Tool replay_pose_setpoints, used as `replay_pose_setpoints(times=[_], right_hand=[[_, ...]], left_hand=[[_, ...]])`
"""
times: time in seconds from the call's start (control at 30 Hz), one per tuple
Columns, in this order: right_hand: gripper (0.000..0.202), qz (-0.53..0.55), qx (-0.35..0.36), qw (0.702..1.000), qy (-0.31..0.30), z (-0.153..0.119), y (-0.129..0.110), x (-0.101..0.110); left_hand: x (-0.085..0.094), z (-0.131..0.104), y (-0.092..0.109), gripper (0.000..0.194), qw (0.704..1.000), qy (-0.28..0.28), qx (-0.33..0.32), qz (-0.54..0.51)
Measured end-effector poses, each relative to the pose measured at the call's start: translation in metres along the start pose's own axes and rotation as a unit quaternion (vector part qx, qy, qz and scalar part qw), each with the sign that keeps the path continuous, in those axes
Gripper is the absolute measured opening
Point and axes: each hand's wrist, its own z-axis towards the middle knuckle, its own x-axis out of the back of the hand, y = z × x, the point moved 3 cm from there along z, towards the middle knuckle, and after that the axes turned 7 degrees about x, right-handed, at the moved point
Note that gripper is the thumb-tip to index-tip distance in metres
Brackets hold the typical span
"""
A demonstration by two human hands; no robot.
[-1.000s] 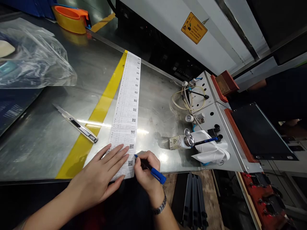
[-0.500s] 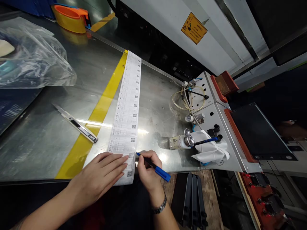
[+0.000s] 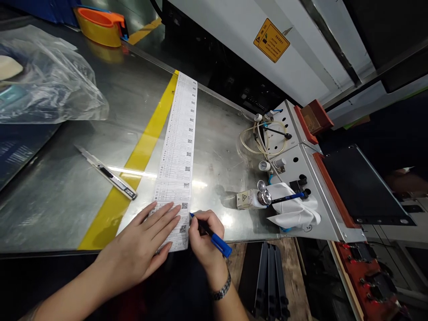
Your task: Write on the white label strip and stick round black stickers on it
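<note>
A long white strip of printed labels with QR codes runs along the metal table, its near end at the front edge. My left hand lies flat on the near part of the strip, fingers stretched out and holding nothing. In my right hand is a blue marker pen, gripped between thumb and fingers. The pen's tip is at the strip's right edge, beside a label; whether it touches the paper I cannot tell. A watch is on my right wrist.
A utility knife lies left of the strip across yellow floor-style tape. Behind it are a clear plastic bag and an orange-yellow tape dispenser. A pump bottle, white cloth and tubing stand right.
The label strip has shifted slightly away from me, its near end now higher. My left hand's fingers have moved up a little and the thumb has spread; the pen has tilted slightly.
</note>
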Motion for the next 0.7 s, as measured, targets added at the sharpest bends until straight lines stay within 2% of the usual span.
replay_pose_setpoints(times=[0.2, 0.53, 0.6, 0.7], right_hand=[[0.005, -0.022, 0.022, 1.000, -0.006, 0.0006, -0.0017, -0.0003], [0.007, -0.013, 0.009, 1.000, -0.007, 0.0024, -0.0046, 0.0019], [0.009, 0.001, -0.008, 1.000, -0.003, 0.0024, -0.0042, 0.0029], [0.010, 0.021, -0.050, 0.998, 0.017, 0.0019, -0.0027, 0.0047]], left_hand=[[0.0010, 0.0002, -0.0006, 0.049, 1.000, -0.001, 0.000, -0.001], [0.0013, 0.0022, 0.0009, 0.049, 1.000, -0.007, -0.003, 0.006], [0.0018, 0.0011, -0.0003, 0.044, 1.000, 0.001, -0.003, 0.005], [0.0026, -0.0036, -0.0028, 0.033, 0.999, -0.011, -0.048, 0.024]])
